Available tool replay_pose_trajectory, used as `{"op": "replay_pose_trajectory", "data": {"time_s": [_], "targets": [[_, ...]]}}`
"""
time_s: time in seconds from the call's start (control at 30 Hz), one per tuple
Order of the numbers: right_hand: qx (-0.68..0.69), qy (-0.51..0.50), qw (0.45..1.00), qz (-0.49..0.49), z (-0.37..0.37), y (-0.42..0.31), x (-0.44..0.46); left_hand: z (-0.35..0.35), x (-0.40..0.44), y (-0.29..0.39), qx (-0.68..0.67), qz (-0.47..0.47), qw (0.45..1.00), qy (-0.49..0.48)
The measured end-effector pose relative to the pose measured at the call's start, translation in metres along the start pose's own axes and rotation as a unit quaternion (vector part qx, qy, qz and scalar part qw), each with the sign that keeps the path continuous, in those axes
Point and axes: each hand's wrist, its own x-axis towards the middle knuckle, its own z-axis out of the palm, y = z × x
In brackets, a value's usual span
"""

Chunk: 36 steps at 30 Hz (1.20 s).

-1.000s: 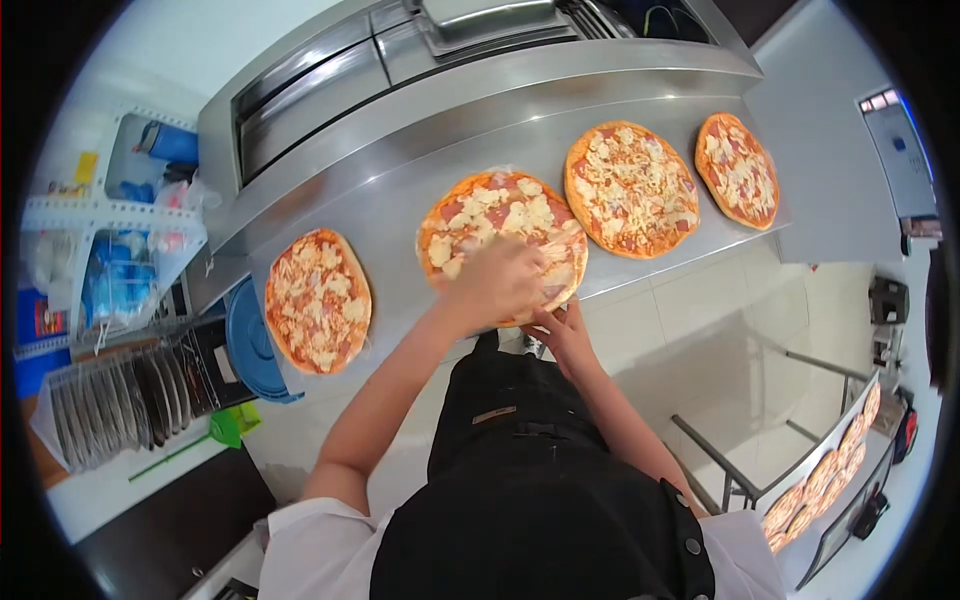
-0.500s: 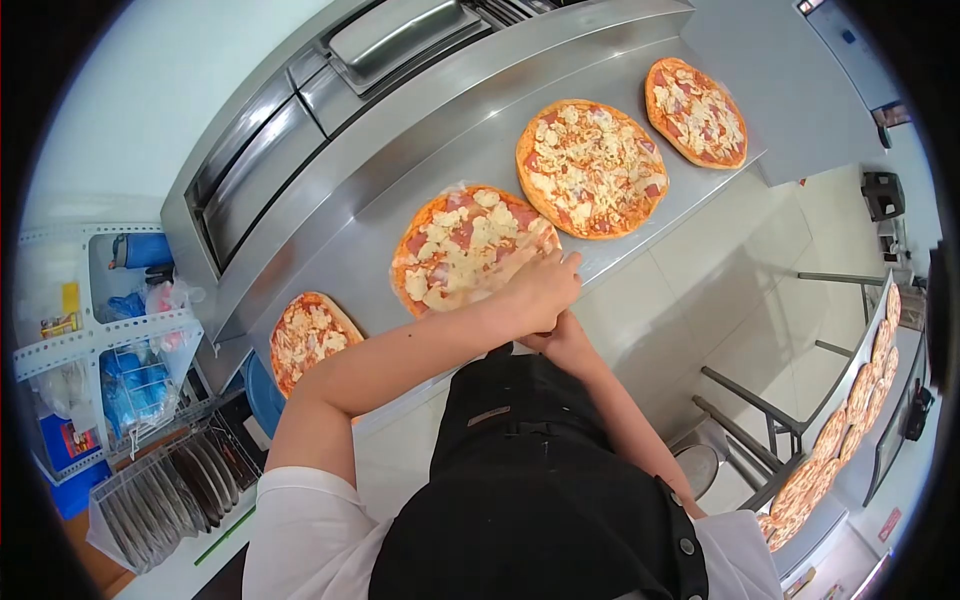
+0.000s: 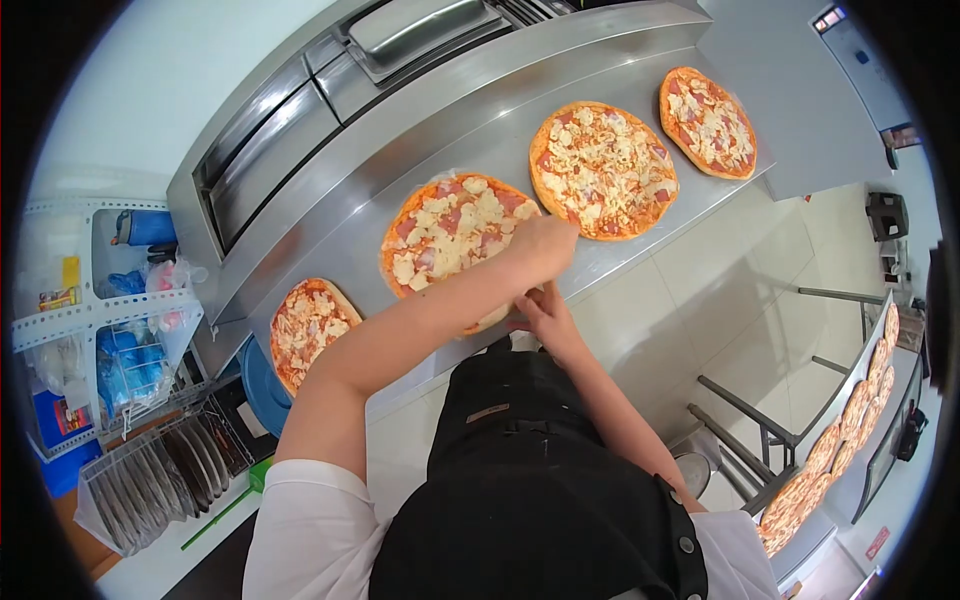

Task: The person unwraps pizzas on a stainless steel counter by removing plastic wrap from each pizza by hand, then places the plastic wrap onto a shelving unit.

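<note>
Your bare left hand point(image 3: 545, 248) is over the right side of the round pizza with red sauce, pink ham pieces and pale cheese lumps point(image 3: 455, 225). Back of the hand faces up, fingers bent down out of sight; can't tell how far open they are or if they've got hold of anything. Your bare right hand point(image 3: 547, 322) is just below it at the pizza's near edge, fingers partly bent; grip hidden, can't tell.

That pizza lies flat on the grey stainless-steel desk point(image 3: 362, 268), in front of your black apron point(image 3: 545, 480). Same row: a cheese-topped pizza at the left end point(image 3: 310, 330), partly behind your left forearm; a cheese-and-ham pizza just to the right point(image 3: 604, 170); a smaller-looking cheese-and-ham pizza at the far right point(image 3: 708, 122). Silver rectangular metal pan point(image 3: 420, 35) sits behind the desk's raised back.
</note>
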Motion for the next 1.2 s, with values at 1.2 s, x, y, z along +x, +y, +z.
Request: {"op": "replay_pose_trajectory", "data": {"time_s": [1.2], "targets": [[0.035,-0.028,0.996,0.072,-0.005,-0.012,0.007,0.034,-0.123,-0.089,-0.282,-0.232,0.908,0.204]]}}
